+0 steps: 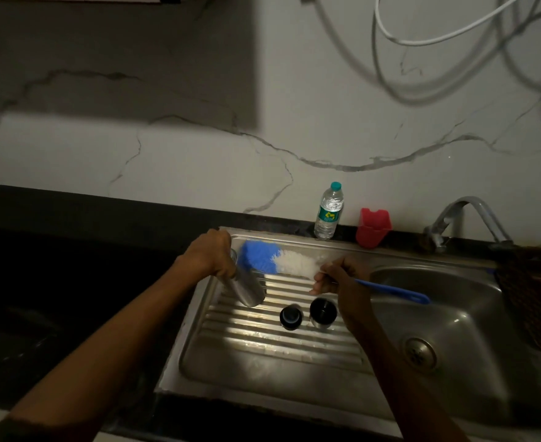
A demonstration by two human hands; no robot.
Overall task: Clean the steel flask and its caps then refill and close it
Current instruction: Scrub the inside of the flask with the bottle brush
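Note:
My left hand (210, 252) grips the steel flask (247, 288), which is tilted over the ribbed drainboard (263, 342) with its mouth near the hand. My right hand (339, 275) holds a bottle brush by its blue handle (393, 290). The brush's blue and white bristles (275, 260) lie just outside the flask's mouth. Two caps stand on the drainboard below the hands: a small black inner cap (291, 316) and a larger dark steel outer cap (323, 312).
A plastic water bottle (329, 210) and a red cup (373, 228) stand on the back ledge against the marble wall. The tap (454, 215) reaches over the sink basin (454, 330) at right. A dark counter (55, 282) lies at left.

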